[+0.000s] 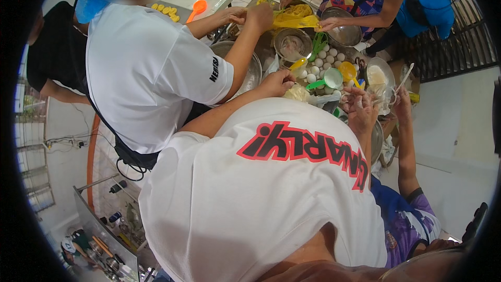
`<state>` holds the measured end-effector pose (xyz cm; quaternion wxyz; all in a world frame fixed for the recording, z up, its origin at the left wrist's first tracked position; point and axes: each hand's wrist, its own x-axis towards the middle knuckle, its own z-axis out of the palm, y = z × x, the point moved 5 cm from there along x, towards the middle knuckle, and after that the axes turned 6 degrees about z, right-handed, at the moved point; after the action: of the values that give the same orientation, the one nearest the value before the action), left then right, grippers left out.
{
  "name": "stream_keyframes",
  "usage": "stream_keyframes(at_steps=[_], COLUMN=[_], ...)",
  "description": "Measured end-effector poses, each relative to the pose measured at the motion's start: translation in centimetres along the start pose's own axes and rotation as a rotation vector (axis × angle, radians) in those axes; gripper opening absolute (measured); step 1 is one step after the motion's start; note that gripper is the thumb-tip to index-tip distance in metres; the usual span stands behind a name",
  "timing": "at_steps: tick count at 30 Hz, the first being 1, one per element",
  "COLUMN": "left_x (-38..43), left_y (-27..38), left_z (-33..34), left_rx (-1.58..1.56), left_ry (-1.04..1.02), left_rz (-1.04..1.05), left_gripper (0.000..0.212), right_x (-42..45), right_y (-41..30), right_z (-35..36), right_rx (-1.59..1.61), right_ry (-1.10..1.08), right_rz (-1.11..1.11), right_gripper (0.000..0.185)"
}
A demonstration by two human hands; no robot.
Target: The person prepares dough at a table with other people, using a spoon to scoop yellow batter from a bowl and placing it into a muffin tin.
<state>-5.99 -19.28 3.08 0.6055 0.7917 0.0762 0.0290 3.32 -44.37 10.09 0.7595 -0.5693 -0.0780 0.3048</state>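
My left hand (278, 83) reaches over the near side of the worktable with its fingers curled together. Just below the fingertips is a plastic bag of pale yellow food (297, 93); whether they grip it, I cannot tell. Beyond it lie a yellow-handled utensil (299, 64) and many white eggs (319, 63). A green measuring cup (332, 78) and a yellow one (347, 71) rest over the eggs. My right hand is out of view. The flour-dusted hand (358, 105) beside my shirt appears to belong to the person on my right, whose other hand (403, 102) holds a white utensil.
To my left, a person in white and another across stretch a yellow plastic bag (295, 21) near a bowl of yellow mash (299, 9). Metal bowls (292, 43) crowd the table. White powder fills a bowl (377, 74) at right. Yellow pieces (164, 9) and an orange spoon (199, 6) lie farther left.
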Motion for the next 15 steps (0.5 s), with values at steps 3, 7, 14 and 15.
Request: stream_keyframes(at_steps=[3, 7, 14, 15], left_x=[0.0, -0.2, -0.5, -0.6], left_y=[-0.5, 0.2, 0.3, 0.1], left_z=[0.3, 0.3, 0.2, 0.2], left_rx=[0.000, -0.039, -0.053, -0.051], left_ry=[-0.029, 0.006, -0.040, -0.040], left_rz=[-0.026, -0.001, -0.094, -0.093], left_gripper=[0.015, 0.013, 0.016, 0.016], right_x=[-0.2, 0.0, -0.5, -0.7], right_y=[-0.3, 0.5, 0.5, 0.3], right_z=[0.5, -0.4, 0.3, 0.8], right_rx=[0.033, 0.084, 0.089, 0.081], right_ry=[-0.006, -0.006, -0.010, -0.022], right_rz=[0.012, 0.035, -0.039, -0.045], right_gripper=[0.029, 0.027, 0.024, 0.024])
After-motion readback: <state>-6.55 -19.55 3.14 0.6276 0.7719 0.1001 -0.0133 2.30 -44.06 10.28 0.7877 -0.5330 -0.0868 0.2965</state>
